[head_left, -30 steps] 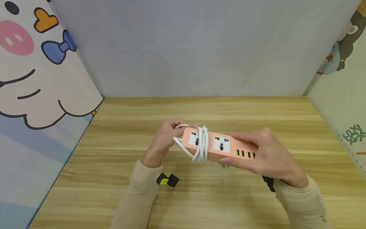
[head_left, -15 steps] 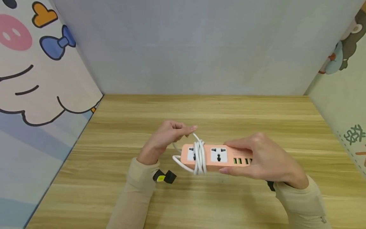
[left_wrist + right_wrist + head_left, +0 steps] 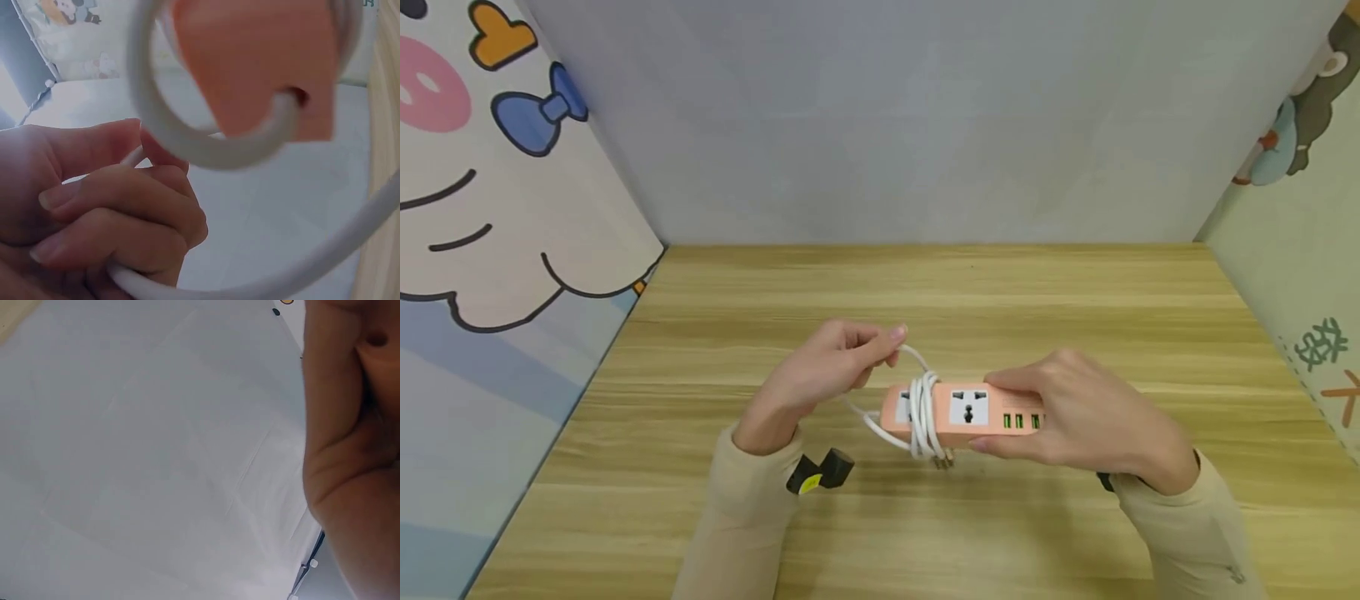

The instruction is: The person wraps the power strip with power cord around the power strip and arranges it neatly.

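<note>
An orange-pink power strip (image 3: 958, 412) with white socket faces and several green USB ports is held above the table by my right hand (image 3: 1082, 417), thumb on the near side and fingers on the far side. White cord (image 3: 923, 412) is wound several times round its left part. My left hand (image 3: 831, 362) pinches a length of that cord between thumb and forefinger, up and left of the strip. In the left wrist view, more cord (image 3: 312, 256) runs through the curled fingers, and the cord leaves a hole in the strip's end (image 3: 269, 69). Plug prongs (image 3: 943, 460) show below the windings.
The wooden table (image 3: 970, 308) lies beneath both hands. A grey wall (image 3: 925, 125) stands behind it, with cartoon-printed panels (image 3: 512, 208) on the left and right. Black wrist camera mounts (image 3: 820, 471) sit at the sleeves.
The power strip has come lower and nearer, turning more level. My left hand has drawn a stretch of cord out from the windings, up and leftward. My right hand keeps its grip.
</note>
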Motion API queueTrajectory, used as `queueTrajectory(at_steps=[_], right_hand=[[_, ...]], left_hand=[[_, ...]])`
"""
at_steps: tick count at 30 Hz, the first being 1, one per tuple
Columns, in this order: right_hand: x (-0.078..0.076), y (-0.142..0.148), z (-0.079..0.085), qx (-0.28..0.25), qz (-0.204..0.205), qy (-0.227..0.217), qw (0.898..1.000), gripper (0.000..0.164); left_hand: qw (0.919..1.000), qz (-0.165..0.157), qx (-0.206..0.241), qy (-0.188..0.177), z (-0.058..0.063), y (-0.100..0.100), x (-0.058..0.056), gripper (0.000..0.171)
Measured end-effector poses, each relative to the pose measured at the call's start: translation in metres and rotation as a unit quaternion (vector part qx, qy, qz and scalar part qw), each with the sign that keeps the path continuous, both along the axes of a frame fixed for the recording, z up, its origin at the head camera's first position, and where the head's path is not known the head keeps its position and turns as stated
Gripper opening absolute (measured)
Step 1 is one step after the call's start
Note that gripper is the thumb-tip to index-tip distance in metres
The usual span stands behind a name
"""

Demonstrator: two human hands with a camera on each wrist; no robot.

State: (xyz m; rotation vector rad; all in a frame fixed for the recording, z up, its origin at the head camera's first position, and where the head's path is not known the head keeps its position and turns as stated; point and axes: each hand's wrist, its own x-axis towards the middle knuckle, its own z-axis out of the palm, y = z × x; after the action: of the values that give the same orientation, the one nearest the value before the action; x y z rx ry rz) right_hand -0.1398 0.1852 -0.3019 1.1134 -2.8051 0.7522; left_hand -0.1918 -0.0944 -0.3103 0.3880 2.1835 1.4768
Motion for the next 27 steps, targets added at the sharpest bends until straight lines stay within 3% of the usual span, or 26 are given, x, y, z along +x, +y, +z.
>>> queueTrajectory(at_steps=[9,18,27], right_hand=[[-0.004,0.000,0.000,0.019,-0.017,-0.009,1.000,0.032],[-0.007,0.001,0.000,0.023,-0.070,-0.007,0.997,0.032],[-0.009,-0.001,-0.002,0.019,-0.080,0.027,0.996,0.030]], left_hand=[[0.9998,0.001,-0.002,0.018,0.017,0.002,0.014,0.040],[0.9991,0.009,-0.020,0.036,0.017,0.005,0.019,0.044],[0.9971,0.006,-0.025,0.071,0.020,0.011,0.024,0.039]])
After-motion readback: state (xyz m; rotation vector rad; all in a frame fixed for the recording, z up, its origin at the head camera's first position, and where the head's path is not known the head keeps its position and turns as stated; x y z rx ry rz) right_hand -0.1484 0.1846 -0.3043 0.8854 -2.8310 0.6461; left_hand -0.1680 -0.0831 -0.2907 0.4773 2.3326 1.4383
